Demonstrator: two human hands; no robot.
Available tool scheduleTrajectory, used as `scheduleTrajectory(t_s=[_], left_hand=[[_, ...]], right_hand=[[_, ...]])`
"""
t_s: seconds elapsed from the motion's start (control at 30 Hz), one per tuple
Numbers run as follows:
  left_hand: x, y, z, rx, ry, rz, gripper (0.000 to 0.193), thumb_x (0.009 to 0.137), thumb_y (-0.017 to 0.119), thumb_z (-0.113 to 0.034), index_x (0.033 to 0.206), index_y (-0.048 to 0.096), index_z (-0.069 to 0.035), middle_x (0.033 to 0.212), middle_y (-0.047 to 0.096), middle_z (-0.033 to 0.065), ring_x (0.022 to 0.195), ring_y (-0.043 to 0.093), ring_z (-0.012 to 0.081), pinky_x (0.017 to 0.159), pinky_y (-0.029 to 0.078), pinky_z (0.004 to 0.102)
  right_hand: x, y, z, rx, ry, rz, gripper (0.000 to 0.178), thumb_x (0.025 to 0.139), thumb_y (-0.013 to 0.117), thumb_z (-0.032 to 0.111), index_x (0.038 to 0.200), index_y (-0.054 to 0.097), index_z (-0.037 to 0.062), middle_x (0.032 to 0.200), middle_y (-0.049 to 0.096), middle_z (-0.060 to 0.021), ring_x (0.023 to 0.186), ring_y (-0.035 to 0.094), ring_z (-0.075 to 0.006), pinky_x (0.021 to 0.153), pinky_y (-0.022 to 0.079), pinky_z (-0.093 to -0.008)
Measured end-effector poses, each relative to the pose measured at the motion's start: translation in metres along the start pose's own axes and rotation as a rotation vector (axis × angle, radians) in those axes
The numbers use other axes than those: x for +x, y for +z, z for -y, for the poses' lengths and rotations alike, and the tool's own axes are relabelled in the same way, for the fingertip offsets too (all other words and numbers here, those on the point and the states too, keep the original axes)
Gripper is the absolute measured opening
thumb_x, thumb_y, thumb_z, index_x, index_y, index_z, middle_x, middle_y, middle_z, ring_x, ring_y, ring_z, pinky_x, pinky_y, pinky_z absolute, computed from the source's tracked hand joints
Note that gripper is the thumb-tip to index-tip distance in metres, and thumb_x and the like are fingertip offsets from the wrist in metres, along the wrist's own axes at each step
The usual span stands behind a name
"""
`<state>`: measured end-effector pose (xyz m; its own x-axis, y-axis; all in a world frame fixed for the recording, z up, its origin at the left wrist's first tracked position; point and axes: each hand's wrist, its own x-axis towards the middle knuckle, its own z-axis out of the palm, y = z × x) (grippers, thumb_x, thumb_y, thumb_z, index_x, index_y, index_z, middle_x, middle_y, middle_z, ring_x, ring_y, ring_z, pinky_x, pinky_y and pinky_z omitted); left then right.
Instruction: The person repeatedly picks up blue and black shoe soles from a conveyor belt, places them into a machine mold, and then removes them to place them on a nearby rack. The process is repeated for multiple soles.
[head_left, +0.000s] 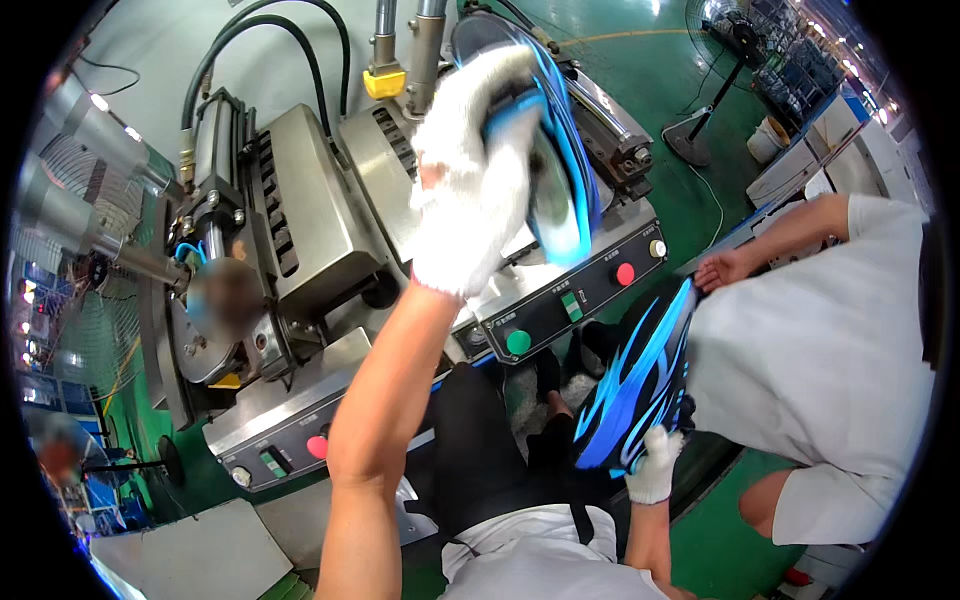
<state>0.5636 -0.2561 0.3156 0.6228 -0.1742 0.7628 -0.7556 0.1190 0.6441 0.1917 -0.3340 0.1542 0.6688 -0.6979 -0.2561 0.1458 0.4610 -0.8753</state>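
My left hand, in a white knitted glove, is raised over the right half of the machine. Its fingers close on a long rounded blue piece with a grey inner side; its kind I cannot make out. Lower right, my right hand, also gloved, grips the bottom end of a black piece with blue flame-like streaks. That piece is elongated and tapers upward. Another person's bare hand is close to its upper tip; whether it touches is unclear.
A metal press machine with cylinders, hoses and two button panels stands before me. The other person, in a light shirt, is close on my right. Beyond are a standing fan and a bucket. A pale board lies lower left.
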Motion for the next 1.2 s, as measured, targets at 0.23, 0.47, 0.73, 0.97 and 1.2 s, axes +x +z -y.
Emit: scheduleTrajectory(t_s=[0.23, 0.47, 0.73, 0.97, 1.2], left_hand=[[-0.166, -0.121, -0.096, -0.218, -0.208, 0.716, 0.055, 0.073, 0.066, 0.011, 0.124, 0.072, -0.007, 0.127, 0.070, 0.0173, 0.131, 0.063, 0.0441, 0.123, 0.037, 0.0604], [-0.300, -0.173, -0.084, -0.080, -0.613, 0.926, 0.045, 0.083, 0.065, 0.002, 0.127, 0.071, -0.008, 0.125, 0.070, 0.0164, 0.131, 0.062, 0.0376, 0.125, 0.038, 0.0532], [-0.348, -0.200, -0.062, -0.129, -0.788, 0.908, 0.048, 0.092, 0.060, -0.024, 0.135, 0.069, -0.008, 0.138, 0.067, 0.0187, 0.142, 0.053, 0.0431, 0.126, 0.033, 0.0540], [-0.425, -0.242, -0.060, 0.039, -0.883, 1.032, 0.047, 0.098, 0.056, -0.030, 0.134, 0.070, -0.004, 0.134, 0.069, 0.0182, 0.138, 0.058, 0.0430, 0.125, 0.034, 0.0578], [-0.367, -0.212, -0.054, 0.064, -0.651, 1.069, 0.048, 0.083, 0.066, -0.008, 0.131, 0.069, -0.004, 0.128, 0.072, 0.0158, 0.127, 0.065, 0.0369, 0.117, 0.043, 0.0550]], right_hand=[[0.115, 0.043, 0.051, -0.291, -0.300, -0.204, 0.047, 0.091, 0.082, 0.025, 0.127, 0.070, -0.0012, 0.112, 0.069, 0.0000, 0.086, 0.059, -0.0084, 0.076, 0.049, -0.0288], [0.307, 0.228, 0.155, -1.171, -0.469, 0.208, 0.092, 0.079, 0.082, 0.064, 0.134, 0.065, -0.0079, 0.126, 0.072, -0.0259, 0.116, 0.071, -0.0300, 0.100, 0.054, -0.0392], [0.448, 0.330, 0.042, -1.841, -0.548, 0.365, 0.064, 0.078, 0.073, 0.044, 0.123, 0.075, -0.0026, 0.129, 0.072, -0.0264, 0.117, 0.073, -0.0365, 0.100, 0.057, -0.0415], [0.450, 0.329, 0.022, -1.895, -0.579, 0.371, 0.051, 0.083, 0.067, 0.042, 0.114, 0.078, 0.0024, 0.121, 0.074, -0.0241, 0.110, 0.075, -0.0365, 0.091, 0.060, -0.0441], [0.434, 0.338, 0.031, -1.883, -0.534, 0.467, 0.058, 0.087, 0.063, 0.047, 0.121, 0.076, 0.0022, 0.131, 0.072, -0.0223, 0.119, 0.072, -0.0336, 0.100, 0.056, -0.0417]])
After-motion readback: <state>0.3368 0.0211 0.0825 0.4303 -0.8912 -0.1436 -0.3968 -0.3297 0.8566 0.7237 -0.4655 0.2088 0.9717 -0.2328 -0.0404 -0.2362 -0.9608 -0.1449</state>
